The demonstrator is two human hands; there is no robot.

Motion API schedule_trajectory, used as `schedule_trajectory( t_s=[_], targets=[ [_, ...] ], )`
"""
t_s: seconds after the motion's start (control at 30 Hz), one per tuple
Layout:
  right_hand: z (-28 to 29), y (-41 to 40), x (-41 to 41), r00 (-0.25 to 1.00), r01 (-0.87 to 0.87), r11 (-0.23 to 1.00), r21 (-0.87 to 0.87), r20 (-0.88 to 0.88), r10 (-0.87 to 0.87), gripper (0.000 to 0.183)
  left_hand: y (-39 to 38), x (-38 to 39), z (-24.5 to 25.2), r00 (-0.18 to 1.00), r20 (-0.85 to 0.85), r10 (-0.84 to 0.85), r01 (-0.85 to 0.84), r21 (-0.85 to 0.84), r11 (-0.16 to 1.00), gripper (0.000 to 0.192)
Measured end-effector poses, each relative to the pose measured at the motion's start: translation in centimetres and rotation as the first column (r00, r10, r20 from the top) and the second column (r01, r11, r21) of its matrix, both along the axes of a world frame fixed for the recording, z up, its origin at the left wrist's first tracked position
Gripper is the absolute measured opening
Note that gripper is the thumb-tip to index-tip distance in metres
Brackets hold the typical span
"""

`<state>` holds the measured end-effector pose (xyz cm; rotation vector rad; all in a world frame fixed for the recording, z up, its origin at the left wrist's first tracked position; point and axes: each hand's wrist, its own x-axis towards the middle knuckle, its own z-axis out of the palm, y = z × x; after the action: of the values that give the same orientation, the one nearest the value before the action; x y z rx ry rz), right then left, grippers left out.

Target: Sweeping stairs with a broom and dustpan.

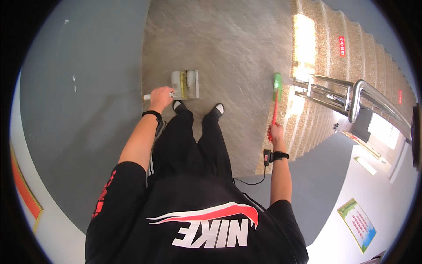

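Observation:
My left hand point(161, 98) grips the pale handle of a dustpan point(177, 79), which is held in front of my left shoe. A yellow toothed strip point(183, 84) runs across the pan. Off to the right, my right hand point(276, 132) is closed around the red handle point(275, 112) of a brush. Its green bristle head point(277, 86) points away from me, near the edge of the landing beside the steps; whether the bristles touch the floor I cannot tell.
I stand on a grey-brown landing floor point(217, 49). Speckled stairs point(333, 19) with pale edge strips adjoin its right side. A steel handrail point(359, 95) juts in at the right. A grey-painted wall point(89, 66) borders the left. A framed poster point(357, 224) hangs at lower right.

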<state>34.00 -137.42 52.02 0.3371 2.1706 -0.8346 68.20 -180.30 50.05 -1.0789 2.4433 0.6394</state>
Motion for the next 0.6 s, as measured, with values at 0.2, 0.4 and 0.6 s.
schedule_trajectory(
  t_s=[0.2, 0.4, 0.6],
  targets=[
    [-7.7, 0.3, -6.3, 0.996, 0.093, 0.994, 0.048, 0.000, -0.093, 0.008, 0.3, -0.9, 0.0, 0.998, 0.064, -0.026, 0.025, 0.009, 1.000, 0.029],
    [-8.9, -0.5, 3.7, 0.969, -0.236, 0.964, 0.125, -0.044, 0.243, 0.010, 0.2, -2.3, 0.4, 0.999, 0.042, -0.007, 0.005, 0.027, 1.000, 0.030],
    [5.9, -12.6, 17.3, 0.895, -0.388, 0.921, -0.035, 0.227, 0.385, 0.018, -0.4, -0.7, 1.3, 0.998, 0.070, -0.001, -0.002, 0.046, 0.999, 0.028]
  ],
)
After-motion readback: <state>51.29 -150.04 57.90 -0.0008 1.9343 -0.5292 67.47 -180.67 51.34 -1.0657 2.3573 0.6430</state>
